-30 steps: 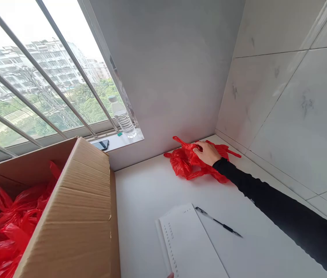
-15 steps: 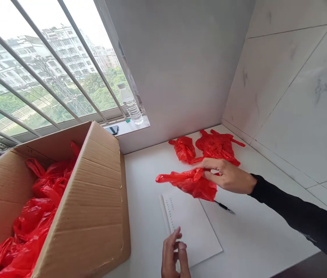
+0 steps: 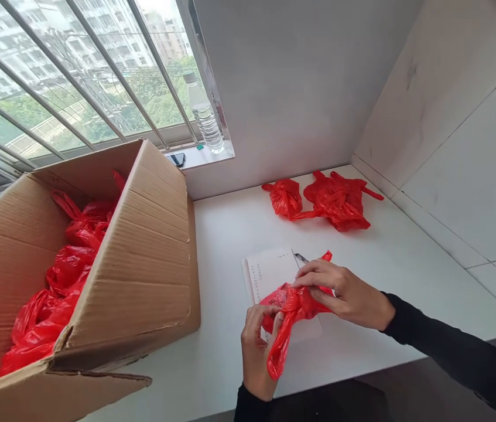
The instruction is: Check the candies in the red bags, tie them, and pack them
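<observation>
Both hands grip one crumpled red plastic bag (image 3: 294, 310) just above the near edge of the white counter (image 3: 388, 258). My left hand (image 3: 256, 346) pinches its lower part, where a loop hangs down. From the right, my right hand (image 3: 344, 293) closes its fingers on the upper part. Under the bag lies a white sheet of paper (image 3: 269, 269) with small printed lines, and a pen tip (image 3: 300, 258) shows beside it. Two more red bags (image 3: 331, 199) lie at the back of the counter.
A large open cardboard box (image 3: 142, 252) holding several red bags stands at the left. On the windowsill are a water bottle (image 3: 204, 114) and a phone (image 3: 177, 159). Window bars run across the top left. Tiled walls close the back and right.
My right hand carried a red bag from the back pile to the near edge over the paper. My left hand rose and took hold of it. The view tilted down.
</observation>
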A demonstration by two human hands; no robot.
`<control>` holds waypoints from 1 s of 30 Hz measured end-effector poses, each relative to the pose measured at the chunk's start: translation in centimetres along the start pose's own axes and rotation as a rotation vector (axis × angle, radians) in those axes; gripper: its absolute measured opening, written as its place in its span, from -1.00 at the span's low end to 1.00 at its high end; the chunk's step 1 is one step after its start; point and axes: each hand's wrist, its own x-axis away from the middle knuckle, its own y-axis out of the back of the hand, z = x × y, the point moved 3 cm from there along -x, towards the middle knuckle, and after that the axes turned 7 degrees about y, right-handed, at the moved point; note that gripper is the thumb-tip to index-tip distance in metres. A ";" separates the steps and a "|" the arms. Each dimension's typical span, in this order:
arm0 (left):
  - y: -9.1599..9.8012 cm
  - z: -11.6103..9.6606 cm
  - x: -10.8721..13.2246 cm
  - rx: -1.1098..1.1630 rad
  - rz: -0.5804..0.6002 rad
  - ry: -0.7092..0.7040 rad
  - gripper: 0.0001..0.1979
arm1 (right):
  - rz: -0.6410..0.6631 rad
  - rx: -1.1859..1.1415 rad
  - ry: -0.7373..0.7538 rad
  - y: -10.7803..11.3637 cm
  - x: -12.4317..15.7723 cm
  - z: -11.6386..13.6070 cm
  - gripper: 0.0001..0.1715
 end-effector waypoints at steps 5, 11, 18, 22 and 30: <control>1.6 0.8 -0.6 0.026 -0.127 0.091 -0.74 | -0.131 0.208 -0.041 1.5 3.3 -0.2 -0.72; 3.8 -0.2 -1.1 0.050 -0.118 0.112 -0.73 | -0.128 0.164 -0.283 2.6 5.9 0.1 -0.78; -1.0 -3.8 -1.0 -0.325 0.244 -0.355 -0.62 | -0.051 0.212 -0.281 -0.9 4.3 0.8 -0.66; -0.4 -3.1 -1.9 -0.338 0.207 -0.331 -0.90 | 0.000 0.202 -0.345 -1.3 4.8 0.0 -0.74; 3.3 -3.4 -1.6 -0.245 -0.070 -0.172 -0.83 | -0.153 0.147 -0.488 0.9 6.3 -0.1 -0.81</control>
